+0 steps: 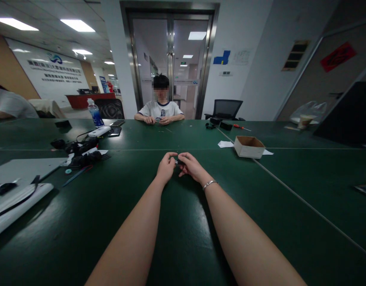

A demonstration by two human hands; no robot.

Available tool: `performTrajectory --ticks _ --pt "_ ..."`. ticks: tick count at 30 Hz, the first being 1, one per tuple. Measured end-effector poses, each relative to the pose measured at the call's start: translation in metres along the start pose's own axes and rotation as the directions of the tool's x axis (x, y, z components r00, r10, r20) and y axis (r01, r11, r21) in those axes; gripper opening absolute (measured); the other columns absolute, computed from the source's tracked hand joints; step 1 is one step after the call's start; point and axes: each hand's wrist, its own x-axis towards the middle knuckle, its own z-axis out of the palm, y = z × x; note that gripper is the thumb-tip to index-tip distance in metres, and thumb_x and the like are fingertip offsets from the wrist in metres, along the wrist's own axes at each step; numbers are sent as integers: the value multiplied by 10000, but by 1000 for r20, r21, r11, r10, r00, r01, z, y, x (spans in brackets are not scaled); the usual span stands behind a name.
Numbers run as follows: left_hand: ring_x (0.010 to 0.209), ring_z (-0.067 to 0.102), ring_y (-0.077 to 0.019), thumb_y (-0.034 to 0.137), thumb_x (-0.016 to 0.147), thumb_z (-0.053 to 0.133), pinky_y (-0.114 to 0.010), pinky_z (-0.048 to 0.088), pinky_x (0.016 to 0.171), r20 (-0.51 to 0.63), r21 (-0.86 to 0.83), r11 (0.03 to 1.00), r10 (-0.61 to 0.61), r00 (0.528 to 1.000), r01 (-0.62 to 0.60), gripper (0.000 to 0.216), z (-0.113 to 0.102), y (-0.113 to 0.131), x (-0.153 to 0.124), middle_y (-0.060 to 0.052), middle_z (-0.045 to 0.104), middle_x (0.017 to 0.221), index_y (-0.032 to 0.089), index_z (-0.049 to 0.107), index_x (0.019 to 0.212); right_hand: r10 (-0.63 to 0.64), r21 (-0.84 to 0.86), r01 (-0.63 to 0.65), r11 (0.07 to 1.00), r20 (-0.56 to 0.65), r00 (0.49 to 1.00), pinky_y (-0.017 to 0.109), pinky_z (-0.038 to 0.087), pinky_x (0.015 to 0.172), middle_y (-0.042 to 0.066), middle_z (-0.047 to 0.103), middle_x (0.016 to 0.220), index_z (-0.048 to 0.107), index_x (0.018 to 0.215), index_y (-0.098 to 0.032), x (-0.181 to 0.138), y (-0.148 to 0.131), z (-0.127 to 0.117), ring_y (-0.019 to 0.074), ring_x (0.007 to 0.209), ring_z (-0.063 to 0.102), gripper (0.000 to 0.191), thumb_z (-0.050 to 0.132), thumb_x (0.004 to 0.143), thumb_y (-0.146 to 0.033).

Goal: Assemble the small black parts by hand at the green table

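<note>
Both hands meet above the green table point(183, 222), ahead of me. Between them is a small black object with a silvery end point(179, 162), too small to name its kind. My left hand point(165, 169) pinches the silvery end with thumb and forefinger. From the other side my right hand point(192, 167), closed, grips the black part, its lower fingers curled beneath. A silvery bracelet point(210, 184) circles my right wrist. Fingers hide much of the small object.
A white open box point(248, 147) stands right of my hands, with a screwdriver point(241, 127) farther back. Dark gear with cables point(81, 153) and a laptop-like grey slab point(24, 171) lie left. A bottle point(95, 113) stands behind. Across the table sits a person point(160, 109).
</note>
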Motion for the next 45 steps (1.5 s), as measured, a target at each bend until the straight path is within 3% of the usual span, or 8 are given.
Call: performTrajectory --ticks 5,9,14,20,24,30,34,45 --pt "585 515 -107 171 855 427 -206 388 555 -2 3 1000 -6 1000 6 260 -1 3 -1 1 567 718 171 587 1060 -29 43 29 999 4 1000 287 585 453 -97 510 609 451 1028 -228 0 0 -2 74 413 461 346 645 747 -168" --pt "614 531 -112 175 857 426 -210 401 576 0 4 1000 -10 1000 10 260 -1 2 -1 -9 582 756 176 590 1059 -4 11 4 1000 2 1000 274 569 421 -83 506 585 470 1006 -208 0 0 -2 62 374 415 229 604 829 -261" --pt "605 524 -106 178 857 429 -205 405 576 -5 7 1000 8 1000 -8 264 -1 1 -1 -16 602 783 174 595 1063 -64 36 64 997 15 998 276 589 455 -85 515 663 471 1032 -226 -1 0 -2 70 436 477 384 668 712 -145" --pt "639 556 -110 171 852 431 -216 453 624 -2 -49 999 -2 1000 2 257 0 0 1 -30 613 814 162 597 1048 -5 11 5 1000 2 1000 261 572 430 -60 533 603 504 1010 -199 -2 -2 0 66 393 443 220 626 833 -247" --pt "645 560 -111 169 847 441 -221 458 631 -15 -18 1000 8 1000 -8 256 0 1 0 -36 626 842 165 599 1049 -35 33 35 999 2 999 272 586 455 -74 532 621 500 1035 -211 -2 -1 -1 76 423 475 304 645 778 -137" --pt "655 564 -107 165 852 427 -212 443 612 2 -19 1000 4 1000 -4 265 0 4 -1 -38 633 885 166 592 1060 -14 22 14 1000 -3 1000 261 571 435 -61 532 609 500 1059 -185 -1 0 -2 77 410 469 274 654 833 -216" --pt "652 560 -104 174 856 436 -206 439 607 -6 -9 1000 -1 1000 0 248 -1 4 -2 -36 634 897 168 597 1045 -45 37 45 998 19 999 269 583 457 -68 543 638 506 1072 -204 -2 0 -2 74 418 481 369 697 761 -148" --pt "706 582 -112 178 854 445 -211 456 638 -2 -37 999 21 1000 -21 237 -1 2 -1 -46 636 939 169 600 1033 -41 22 41 999 13 999 261 567 426 -63 536 606 519 1062 -204 0 1 -2 79 403 465 280 659 821 -223"
